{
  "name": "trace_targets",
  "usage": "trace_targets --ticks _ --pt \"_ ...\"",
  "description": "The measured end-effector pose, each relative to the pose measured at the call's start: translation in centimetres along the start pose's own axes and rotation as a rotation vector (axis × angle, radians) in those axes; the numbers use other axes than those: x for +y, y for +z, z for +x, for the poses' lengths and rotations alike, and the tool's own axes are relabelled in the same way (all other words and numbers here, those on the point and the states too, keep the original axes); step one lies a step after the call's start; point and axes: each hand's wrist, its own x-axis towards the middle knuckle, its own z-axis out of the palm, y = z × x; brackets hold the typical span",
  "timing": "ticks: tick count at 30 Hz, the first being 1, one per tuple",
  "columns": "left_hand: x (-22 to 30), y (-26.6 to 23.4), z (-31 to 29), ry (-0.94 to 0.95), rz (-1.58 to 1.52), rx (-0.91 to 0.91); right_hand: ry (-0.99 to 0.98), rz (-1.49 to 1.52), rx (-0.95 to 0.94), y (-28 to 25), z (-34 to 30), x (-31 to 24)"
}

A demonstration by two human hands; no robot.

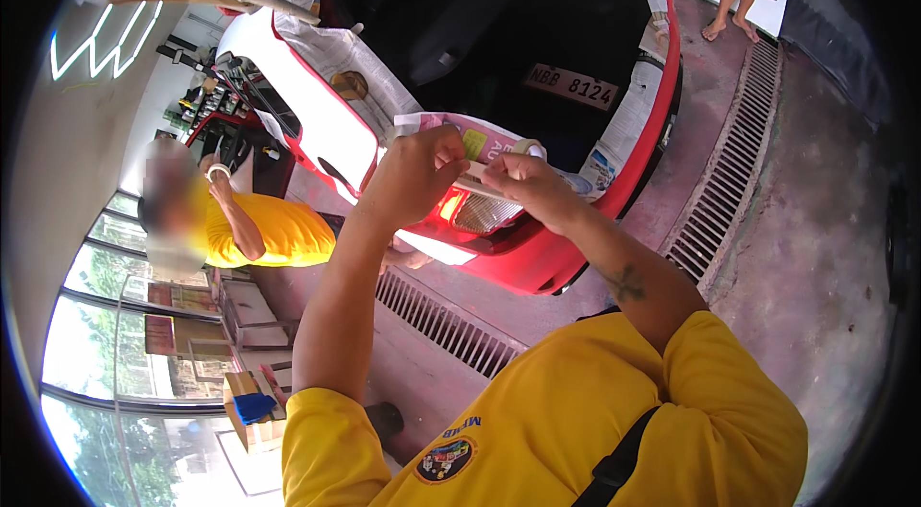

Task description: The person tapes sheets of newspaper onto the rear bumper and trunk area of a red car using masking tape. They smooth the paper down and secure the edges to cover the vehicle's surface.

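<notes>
Both my hands are raised over the rear corner of a red car, close to its tail light. A pale strip of masking tape stretches between them. My left hand pinches one end with bent fingers. My right hand grips the other end, and a cream tape roll shows just behind its fingers. Beneath my hands, a pink printed paper sheet lies along the car's edge by the light. The tape's exact ends are hidden by my fingers.
Newspaper lines the rim of the open, dark rear of the car, where a plate lies. At left stands a co-worker in a yellow shirt, a white ring on the wrist. Floor grates run alongside. Another person's legs show at upper right.
</notes>
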Motion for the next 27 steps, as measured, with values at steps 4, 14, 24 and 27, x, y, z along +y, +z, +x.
trace_targets --ticks 4,14,24,27 --pt "-3.8 0.9 2.8 -0.114 0.17 -0.056 -0.025 0.005 0.166 1.7 3.9 4.3" --pt "-7.2 2.7 4.3 -0.218 0.387 -0.055 -0.109 -0.355 0.336 3.2 6.7 7.1" --pt "-6.1 1.6 6.1 -0.25 0.56 -0.212 0.027 -0.514 0.295 3.4 7.0 5.7" --pt "-6.6 1.5 6.3 -0.167 0.674 -0.223 0.034 -0.495 0.264 3.5 7.1 5.3"
